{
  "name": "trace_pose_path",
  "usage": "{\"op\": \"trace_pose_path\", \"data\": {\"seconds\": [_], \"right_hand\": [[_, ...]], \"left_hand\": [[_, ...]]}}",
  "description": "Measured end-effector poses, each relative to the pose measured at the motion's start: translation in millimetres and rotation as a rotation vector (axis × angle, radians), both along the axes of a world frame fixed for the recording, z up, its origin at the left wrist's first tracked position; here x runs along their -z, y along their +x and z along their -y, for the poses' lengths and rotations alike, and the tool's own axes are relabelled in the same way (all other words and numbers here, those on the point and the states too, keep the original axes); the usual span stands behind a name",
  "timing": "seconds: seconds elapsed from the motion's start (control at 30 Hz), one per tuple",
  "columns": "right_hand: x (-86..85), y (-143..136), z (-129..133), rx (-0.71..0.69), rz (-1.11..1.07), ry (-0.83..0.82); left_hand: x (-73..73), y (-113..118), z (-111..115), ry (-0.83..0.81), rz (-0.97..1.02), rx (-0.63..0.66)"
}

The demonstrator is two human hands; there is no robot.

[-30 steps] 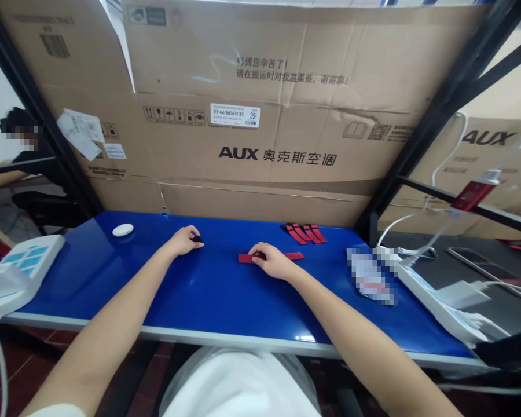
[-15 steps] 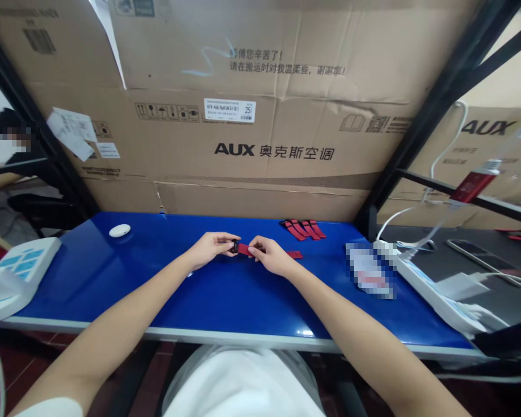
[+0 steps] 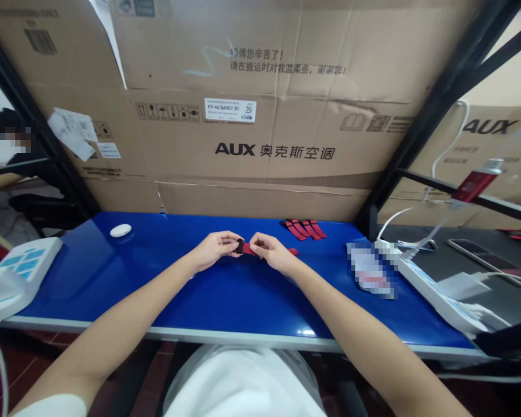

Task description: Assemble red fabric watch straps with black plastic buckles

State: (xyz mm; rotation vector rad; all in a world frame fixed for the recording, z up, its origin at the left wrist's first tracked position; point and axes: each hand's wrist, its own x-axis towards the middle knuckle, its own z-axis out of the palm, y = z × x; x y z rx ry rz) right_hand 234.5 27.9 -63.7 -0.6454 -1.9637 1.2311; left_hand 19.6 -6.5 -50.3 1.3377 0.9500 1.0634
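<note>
Over the middle of the blue table (image 3: 252,301), my left hand (image 3: 215,249) pinches a small black buckle (image 3: 240,247). A red strap (image 3: 248,249) runs from the buckle into the closed fingers of my right hand (image 3: 272,251). The strap's loose end shows past the right hand; its middle part is hidden behind the fingers. Beyond my hands, several red straps with black ends (image 3: 304,229) lie side by side near the back edge of the table.
A white round object (image 3: 120,230) lies at the back left. A white device (image 3: 26,272) stands at the left edge. On the right are a blurred packet (image 3: 370,271), a white power strip (image 3: 434,292) and a phone (image 3: 490,260). Cardboard (image 3: 191,162) walls the back. A person (image 3: 15,136) is at far left.
My left hand and the buckle have shifted slightly right, closer to my right hand. Less of the strap's loose end shows beyond the right hand.
</note>
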Motion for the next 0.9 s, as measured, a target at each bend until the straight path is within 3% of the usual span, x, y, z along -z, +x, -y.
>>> {"op": "trace_pose_path", "data": {"seconds": [0.43, 0.67, 0.8, 0.9], "right_hand": [[-3.8, 5.3, 1.7, -0.02, 0.006, 0.014], [1.1, -10.6, 7.9, -0.027, -0.175, -0.088], [4.4, -14.9, 8.6, 0.028, -0.049, 0.061], [5.6, -10.9, 3.2, 0.13, -0.014, 0.095]], "left_hand": [[-1.8, -1.9, 0.9, 0.035, -0.056, 0.027], [4.7, 7.2, -0.6, -0.017, 0.014, 0.037], [6.9, 11.6, -0.4, -0.027, -0.017, 0.035], [-3.8, 1.4, -0.6, 0.033, -0.189, 0.048]]}}
